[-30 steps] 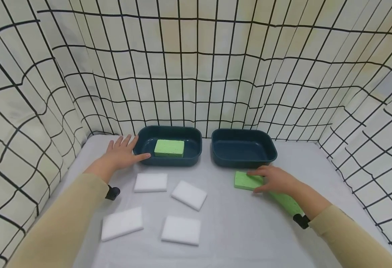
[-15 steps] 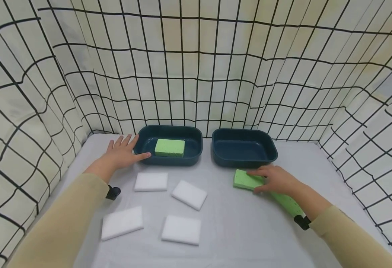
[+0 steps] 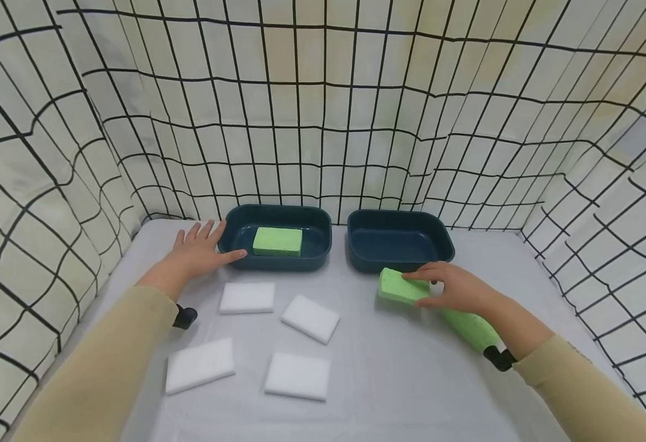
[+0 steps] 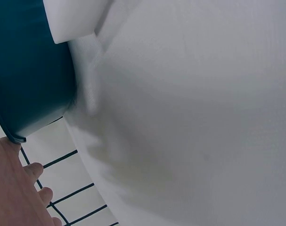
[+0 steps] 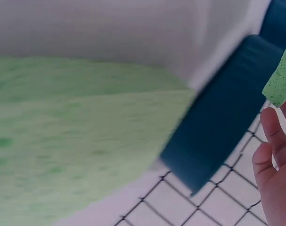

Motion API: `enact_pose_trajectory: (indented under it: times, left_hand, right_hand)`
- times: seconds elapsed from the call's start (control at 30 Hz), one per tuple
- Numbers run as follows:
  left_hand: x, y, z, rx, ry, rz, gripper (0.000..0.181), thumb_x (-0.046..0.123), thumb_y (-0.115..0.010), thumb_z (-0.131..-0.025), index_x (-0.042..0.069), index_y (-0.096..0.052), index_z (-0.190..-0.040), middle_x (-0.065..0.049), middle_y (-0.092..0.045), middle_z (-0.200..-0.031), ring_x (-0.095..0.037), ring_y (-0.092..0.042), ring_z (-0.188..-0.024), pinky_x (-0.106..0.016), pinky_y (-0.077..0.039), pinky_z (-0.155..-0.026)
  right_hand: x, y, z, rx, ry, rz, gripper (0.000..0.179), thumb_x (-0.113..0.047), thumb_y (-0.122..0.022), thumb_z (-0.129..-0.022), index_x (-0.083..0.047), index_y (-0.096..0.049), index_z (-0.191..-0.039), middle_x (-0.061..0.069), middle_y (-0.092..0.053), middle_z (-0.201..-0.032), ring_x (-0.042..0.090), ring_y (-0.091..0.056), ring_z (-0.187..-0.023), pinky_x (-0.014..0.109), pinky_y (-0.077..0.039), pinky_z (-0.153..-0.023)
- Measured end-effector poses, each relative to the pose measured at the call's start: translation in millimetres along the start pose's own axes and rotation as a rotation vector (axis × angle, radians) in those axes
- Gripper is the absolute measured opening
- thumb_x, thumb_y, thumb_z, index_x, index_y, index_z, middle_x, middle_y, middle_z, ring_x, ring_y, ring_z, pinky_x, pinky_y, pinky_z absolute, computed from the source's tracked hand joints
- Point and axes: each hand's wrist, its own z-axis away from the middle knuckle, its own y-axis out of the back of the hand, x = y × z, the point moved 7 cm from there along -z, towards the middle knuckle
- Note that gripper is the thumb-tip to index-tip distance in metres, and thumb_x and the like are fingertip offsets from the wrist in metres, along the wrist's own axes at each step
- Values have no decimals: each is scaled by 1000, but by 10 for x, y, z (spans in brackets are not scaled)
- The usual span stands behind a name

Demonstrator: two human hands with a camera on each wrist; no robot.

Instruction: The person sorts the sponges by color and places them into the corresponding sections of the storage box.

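My right hand (image 3: 457, 288) pinches a green speckled sponge (image 3: 401, 286) between thumb and fingers. The sponge is tilted and raised over the cloth, just in front of the right dark teal tray (image 3: 400, 267). In the right wrist view its corner (image 5: 280, 80) shows at the fingertips. A second green sponge (image 3: 472, 329) lies under my right forearm, partly hidden by it. My left hand (image 3: 198, 252) rests with spread, straight fingers at the left end of the left teal tray (image 3: 284, 264), touching its rim. Inside that tray lies another green sponge (image 3: 277, 241).
Several white sponge pads (image 3: 247, 298) are spread on the white cloth (image 3: 389, 380) at the left and middle. A wall of black wire grid (image 3: 323, 129) over pale fabric stands behind the trays and along both sides.
My right hand has lifted the green sponge off the cloth and moved it slightly up and left, toward the right tray. My left hand has stayed in place.
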Motion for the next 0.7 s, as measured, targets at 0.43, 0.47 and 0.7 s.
enact_pose_trajectory:
  times: [0.43, 0.47, 0.7]
  left_hand:
    - [-57, 41, 37, 19, 0, -11, 119, 90, -32, -81, 5, -3, -159, -28, -2, -162, -52, 4, -145, -68, 8, -112]
    - [-56, 33, 28, 21, 0, -15, 119, 90, -31, -81, 5, -3, -159, -28, -2, -162, -52, 4, -146, -68, 8, -112]
    - [-33, -21, -33, 37, -1, -21, 120, 91, -31, -80, 6, -4, -160, -26, -3, -162, -50, 3, -146, -67, 8, -113]
  right_hand:
    - [-531, 241, -681, 37, 52, -13, 57, -46, -78, -83, -35, -61, -137, -4, -59, -133, 17, -59, -112, 43, -50, -93]
    - [-570, 244, -752, 33, 45, -15, 57, -47, -78, -83, -36, -61, -137, -5, -59, -133, 17, -59, -113, 42, -49, -94]
    - [-809, 224, -1251, 30, 22, -53, 56, -45, -79, -83, -38, -61, -136, -7, -58, -131, 20, -57, -106, 39, -49, -87]
